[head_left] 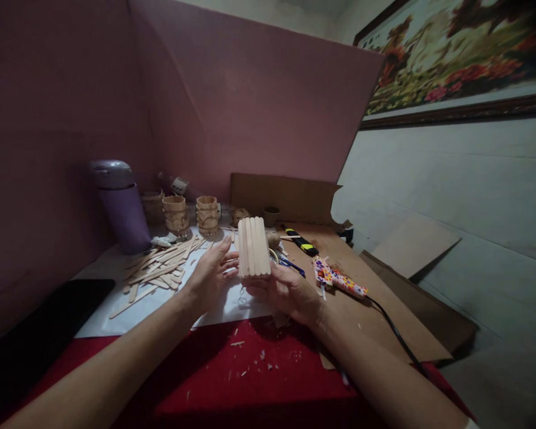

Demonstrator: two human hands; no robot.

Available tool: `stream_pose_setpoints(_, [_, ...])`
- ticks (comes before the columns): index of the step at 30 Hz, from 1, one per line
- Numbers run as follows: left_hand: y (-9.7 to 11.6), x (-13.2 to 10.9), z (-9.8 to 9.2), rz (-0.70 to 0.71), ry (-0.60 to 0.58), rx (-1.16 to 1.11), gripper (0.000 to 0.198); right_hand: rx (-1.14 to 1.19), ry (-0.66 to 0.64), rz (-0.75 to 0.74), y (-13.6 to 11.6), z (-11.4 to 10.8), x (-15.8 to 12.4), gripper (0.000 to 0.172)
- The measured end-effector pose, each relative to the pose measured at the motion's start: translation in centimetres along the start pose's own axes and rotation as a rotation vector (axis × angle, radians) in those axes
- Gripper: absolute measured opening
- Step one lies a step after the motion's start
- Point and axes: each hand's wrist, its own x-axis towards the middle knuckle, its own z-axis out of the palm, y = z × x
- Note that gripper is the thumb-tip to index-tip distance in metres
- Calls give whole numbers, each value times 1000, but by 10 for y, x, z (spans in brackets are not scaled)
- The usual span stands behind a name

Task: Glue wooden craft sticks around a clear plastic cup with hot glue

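A panel of craft sticks (254, 247) laid side by side is held up in front of me, its rounded stick ends at top and bottom. My right hand (295, 292) grips it at the lower right corner, fingers behind and beneath. Beside its left edge is my left hand (211, 271), fingers apart and curved toward the panel; whether a fingertip touches it I cannot tell. Behind the panel, partly hidden, are a ball of twine (273, 239) and blue-handled scissors (292, 265).
Loose craft sticks (161, 268) are piled on white paper at left, near a purple bottle (124, 217) and stick-covered cups (206, 215). At right, a flowered glue gun (339, 280) with a black cord and a yellow-black utility knife (301, 241) lie on cardboard (375, 316).
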Motion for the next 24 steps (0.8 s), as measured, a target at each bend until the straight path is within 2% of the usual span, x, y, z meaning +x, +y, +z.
stream_pose_setpoints(3, [0, 7, -6, 92, 121, 36, 34, 1, 23, 8, -3, -1, 0, 43])
stream_pose_setpoints(8, [3, 10, -8, 278, 86, 175, 52, 27, 73, -29, -4, -3, 1, 48])
stream_pose_setpoints(12, [5, 8, -6, 319, 125, 174, 36, 74, 202, -133, -4, -1, 2, 47])
stream_pose_setpoints(14, [5, 7, -6, 337, 132, 177, 38, 52, 222, -163, -4, 1, 2, 46])
stream_pose_setpoints(20, [-6, -2, 3, 432, 26, 357, 59, -28, 261, -191, 1, 8, 5, 52])
stream_pose_setpoints(24, [-12, -9, 13, 416, -120, 381, 73, -162, 313, -221, 9, 8, 9, 59])
